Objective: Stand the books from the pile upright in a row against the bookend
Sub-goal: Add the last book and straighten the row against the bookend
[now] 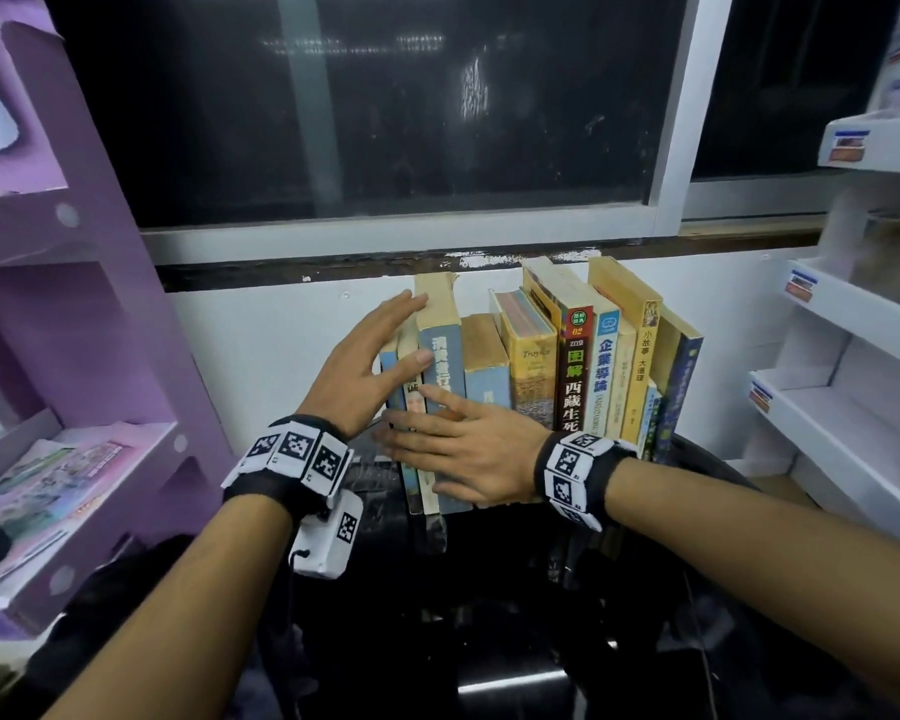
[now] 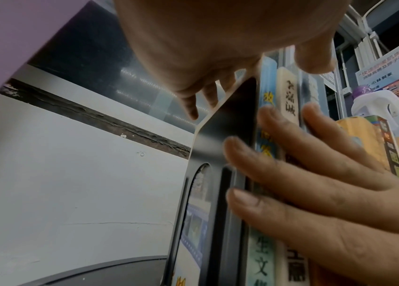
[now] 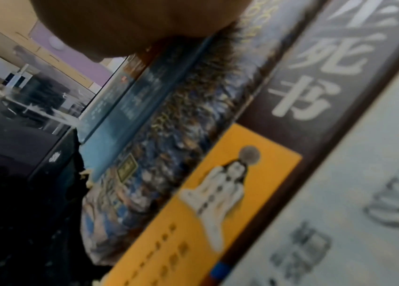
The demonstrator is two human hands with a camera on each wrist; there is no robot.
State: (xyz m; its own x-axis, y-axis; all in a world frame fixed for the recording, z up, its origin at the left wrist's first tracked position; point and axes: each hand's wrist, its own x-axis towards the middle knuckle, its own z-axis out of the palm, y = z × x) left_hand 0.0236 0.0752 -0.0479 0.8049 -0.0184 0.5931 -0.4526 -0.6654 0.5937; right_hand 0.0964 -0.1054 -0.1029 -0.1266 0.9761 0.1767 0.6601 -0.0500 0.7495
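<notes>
A row of books (image 1: 541,356) was stood upright on the dark glossy desk (image 1: 489,615) below a dark window (image 1: 359,106); the black bookend (image 2: 227,135) was seen at its left end; both grips were flat-fingered, the left hand (image 1: 370,366) laid against the row's left end, the right hand (image 1: 468,449) pressed on the spines; purple shelving (image 1: 74,304) stood left, white racks (image 1: 853,330) right.

Row of books (image 1: 541,366) stands upright, spines outward, on the dark tabletop (image 1: 489,589) below the window; right-end volumes lean slightly. Black metal bookend (image 2: 227,135) flat against the leftmost blue-spined book (image 2: 266,87).
</notes>
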